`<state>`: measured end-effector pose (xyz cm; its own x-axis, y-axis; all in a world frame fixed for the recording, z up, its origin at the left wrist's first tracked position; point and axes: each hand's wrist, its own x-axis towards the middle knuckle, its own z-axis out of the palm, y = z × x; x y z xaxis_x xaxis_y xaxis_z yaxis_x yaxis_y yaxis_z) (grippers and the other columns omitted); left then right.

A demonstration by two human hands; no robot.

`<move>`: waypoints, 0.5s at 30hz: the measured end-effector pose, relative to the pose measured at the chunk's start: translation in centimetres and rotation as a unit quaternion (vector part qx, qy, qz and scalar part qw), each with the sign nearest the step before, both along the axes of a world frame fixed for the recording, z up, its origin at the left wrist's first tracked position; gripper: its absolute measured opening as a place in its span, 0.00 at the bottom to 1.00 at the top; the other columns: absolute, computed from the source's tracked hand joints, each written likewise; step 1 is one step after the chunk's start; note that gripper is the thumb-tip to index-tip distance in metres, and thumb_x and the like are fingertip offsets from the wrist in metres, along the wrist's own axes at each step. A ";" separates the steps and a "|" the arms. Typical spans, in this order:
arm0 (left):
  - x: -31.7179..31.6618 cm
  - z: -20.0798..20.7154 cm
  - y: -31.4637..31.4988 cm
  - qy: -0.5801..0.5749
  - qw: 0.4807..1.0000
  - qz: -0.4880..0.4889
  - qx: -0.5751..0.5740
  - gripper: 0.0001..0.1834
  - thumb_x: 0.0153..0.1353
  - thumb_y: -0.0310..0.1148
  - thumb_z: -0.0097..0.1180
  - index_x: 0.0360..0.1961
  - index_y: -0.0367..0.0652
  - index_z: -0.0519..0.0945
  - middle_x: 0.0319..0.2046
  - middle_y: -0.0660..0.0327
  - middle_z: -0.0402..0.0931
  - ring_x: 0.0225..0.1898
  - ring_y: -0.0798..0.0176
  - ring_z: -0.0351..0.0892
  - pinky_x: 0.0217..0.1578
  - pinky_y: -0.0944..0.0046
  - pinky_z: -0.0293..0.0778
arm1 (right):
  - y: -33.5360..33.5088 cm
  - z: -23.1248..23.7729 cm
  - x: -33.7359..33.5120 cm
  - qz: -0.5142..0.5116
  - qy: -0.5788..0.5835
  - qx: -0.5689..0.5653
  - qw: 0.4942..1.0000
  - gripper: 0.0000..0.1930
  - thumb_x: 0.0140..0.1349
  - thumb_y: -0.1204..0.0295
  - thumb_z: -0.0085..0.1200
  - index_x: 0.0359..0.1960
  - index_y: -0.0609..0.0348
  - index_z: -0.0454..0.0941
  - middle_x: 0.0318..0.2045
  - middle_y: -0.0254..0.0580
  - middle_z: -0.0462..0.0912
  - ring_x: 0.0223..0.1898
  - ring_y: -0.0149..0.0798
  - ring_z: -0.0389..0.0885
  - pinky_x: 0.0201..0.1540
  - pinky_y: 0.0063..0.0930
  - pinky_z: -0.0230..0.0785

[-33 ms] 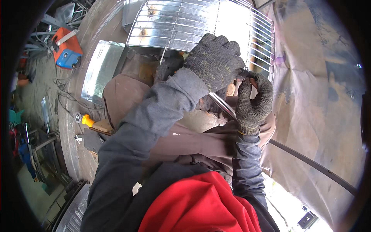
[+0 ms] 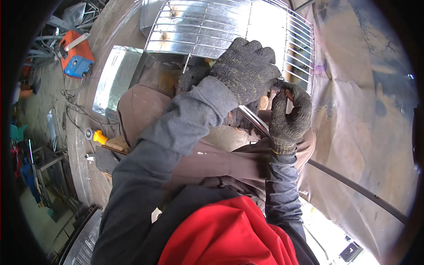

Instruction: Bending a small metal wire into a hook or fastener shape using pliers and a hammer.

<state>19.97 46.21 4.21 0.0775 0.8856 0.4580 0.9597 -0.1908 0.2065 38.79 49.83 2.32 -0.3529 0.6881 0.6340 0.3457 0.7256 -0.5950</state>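
My left hand (image 2: 247,70), in a dark knit glove, lies back-up over the near edge of a wire rack (image 2: 207,33). Its fingers curl down out of sight, and what they grip is hidden. Close against it, my right hand (image 2: 290,117), gloved the same way, has thumb and fingers closed in a pinch at a small dark piece (image 2: 279,83) too hidden to name. A shiny metal bar (image 2: 252,118) slants from under my left hand toward my right wrist. Beneath the rack's wires shows a bright sheet of metal (image 2: 221,17).
To the left stands an orange and blue machine (image 2: 78,55) with cables beside a leaning metal sheet (image 2: 115,77). A yellow grinder-like tool (image 2: 100,137) lies left of my knee. A dark bar (image 2: 357,189) crosses the tan sheeting (image 2: 344,119) on the right.
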 end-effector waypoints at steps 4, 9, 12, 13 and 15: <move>0.0 0.3 0.2 0.017 1.000 -0.008 0.008 0.10 0.60 0.41 0.59 0.37 0.54 0.89 0.42 0.63 0.79 0.49 0.56 0.78 0.52 0.48 0.70 | 0.7 0.5 0.5 0.047 -0.012 0.023 0.999 0.12 0.64 0.81 0.64 0.48 0.61 0.81 0.42 0.44 0.87 0.44 0.42 0.86 0.50 0.33 0.76; 2.0 0.3 0.0 -0.045 0.998 0.048 -0.018 0.12 0.59 0.40 0.60 0.40 0.49 0.89 0.45 0.57 0.78 0.52 0.53 0.76 0.56 0.45 0.66 | 2.3 2.2 1.8 0.075 -0.005 -0.145 0.987 0.11 0.66 0.82 0.64 0.49 0.63 0.82 0.46 0.45 0.87 0.48 0.40 0.87 0.52 0.32 0.77; 2.6 0.3 0.2 -0.082 0.994 0.067 -0.021 0.13 0.58 0.40 0.61 0.41 0.48 0.89 0.46 0.56 0.78 0.54 0.52 0.75 0.57 0.43 0.65 | 1.5 2.3 1.7 0.093 0.004 -0.122 0.988 0.12 0.65 0.83 0.64 0.49 0.62 0.82 0.47 0.46 0.87 0.48 0.40 0.87 0.52 0.34 0.78; 2.6 0.4 0.2 -0.088 0.993 0.072 -0.028 0.14 0.57 0.40 0.62 0.41 0.48 0.90 0.46 0.56 0.78 0.54 0.52 0.75 0.57 0.43 0.64 | 1.1 2.2 1.7 0.092 -0.015 -0.095 0.991 0.12 0.65 0.83 0.64 0.49 0.61 0.82 0.47 0.47 0.87 0.48 0.41 0.87 0.52 0.34 0.78; 2.7 0.6 0.2 -0.088 0.990 0.082 -0.073 0.14 0.57 0.40 0.65 0.43 0.52 0.90 0.49 0.60 0.78 0.56 0.52 0.75 0.59 0.43 0.65 | -0.1 1.7 1.5 0.060 -0.061 -0.067 0.994 0.14 0.63 0.84 0.64 0.50 0.58 0.82 0.48 0.50 0.87 0.49 0.48 0.87 0.53 0.38 0.78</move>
